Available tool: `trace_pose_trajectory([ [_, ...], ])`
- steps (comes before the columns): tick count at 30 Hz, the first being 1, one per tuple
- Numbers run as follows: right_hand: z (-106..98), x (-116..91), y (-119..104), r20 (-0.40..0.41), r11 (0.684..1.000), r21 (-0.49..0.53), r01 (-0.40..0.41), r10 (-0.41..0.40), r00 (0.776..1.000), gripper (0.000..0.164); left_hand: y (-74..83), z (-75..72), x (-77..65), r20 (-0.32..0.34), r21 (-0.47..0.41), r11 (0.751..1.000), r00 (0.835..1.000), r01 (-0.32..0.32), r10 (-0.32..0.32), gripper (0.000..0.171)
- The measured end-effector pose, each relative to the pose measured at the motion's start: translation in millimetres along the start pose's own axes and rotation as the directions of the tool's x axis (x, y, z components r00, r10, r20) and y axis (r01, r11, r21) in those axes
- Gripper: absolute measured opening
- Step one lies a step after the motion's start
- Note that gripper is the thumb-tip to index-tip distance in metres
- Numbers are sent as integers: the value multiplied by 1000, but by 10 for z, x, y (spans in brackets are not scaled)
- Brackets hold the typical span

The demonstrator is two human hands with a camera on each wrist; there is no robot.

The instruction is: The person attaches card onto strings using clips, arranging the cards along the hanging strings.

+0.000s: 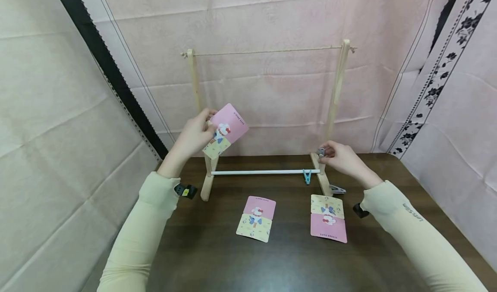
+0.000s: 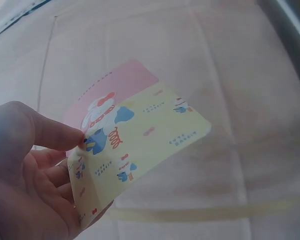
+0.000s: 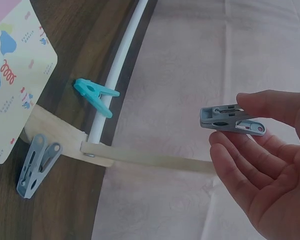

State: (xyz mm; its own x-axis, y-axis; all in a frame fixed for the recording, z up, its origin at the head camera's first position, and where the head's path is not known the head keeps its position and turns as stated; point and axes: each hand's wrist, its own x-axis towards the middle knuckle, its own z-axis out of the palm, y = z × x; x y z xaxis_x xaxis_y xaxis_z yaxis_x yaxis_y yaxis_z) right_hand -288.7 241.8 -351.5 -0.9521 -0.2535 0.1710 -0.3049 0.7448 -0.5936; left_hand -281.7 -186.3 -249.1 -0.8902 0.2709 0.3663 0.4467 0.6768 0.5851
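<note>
My left hand (image 1: 197, 131) pinches a pink and yellow card (image 1: 234, 121) with a cartoon rabbit, held up tilted beside the left post of a wooden frame (image 1: 337, 89). In the left wrist view the thumb lies on the printed face of the card (image 2: 135, 145), which bends slightly. My right hand (image 1: 343, 157) holds a grey clothespin (image 3: 232, 120) between thumb and fingers, near the right post's foot. A teal clothespin (image 3: 95, 95) sits at the white rod (image 1: 256, 172). Another grey clothespin (image 1: 337, 189) lies on the table beside the frame's right foot.
Two similar cards lie on the dark wooden table (image 1: 194, 257): a left card (image 1: 256, 218) and a right card (image 1: 328, 218). A string (image 1: 268, 51) spans the tops of the posts. Pale cloth (image 1: 272, 102) hangs behind and at both sides.
</note>
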Motion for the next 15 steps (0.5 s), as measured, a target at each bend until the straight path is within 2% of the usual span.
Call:
trace_pose_trajectory([
  [15, -47, -64, 105, -11, 1000, 8, -27, 27, 1000, 41, 449, -23, 219, -91, -30, 995, 992, -91, 88, 40],
])
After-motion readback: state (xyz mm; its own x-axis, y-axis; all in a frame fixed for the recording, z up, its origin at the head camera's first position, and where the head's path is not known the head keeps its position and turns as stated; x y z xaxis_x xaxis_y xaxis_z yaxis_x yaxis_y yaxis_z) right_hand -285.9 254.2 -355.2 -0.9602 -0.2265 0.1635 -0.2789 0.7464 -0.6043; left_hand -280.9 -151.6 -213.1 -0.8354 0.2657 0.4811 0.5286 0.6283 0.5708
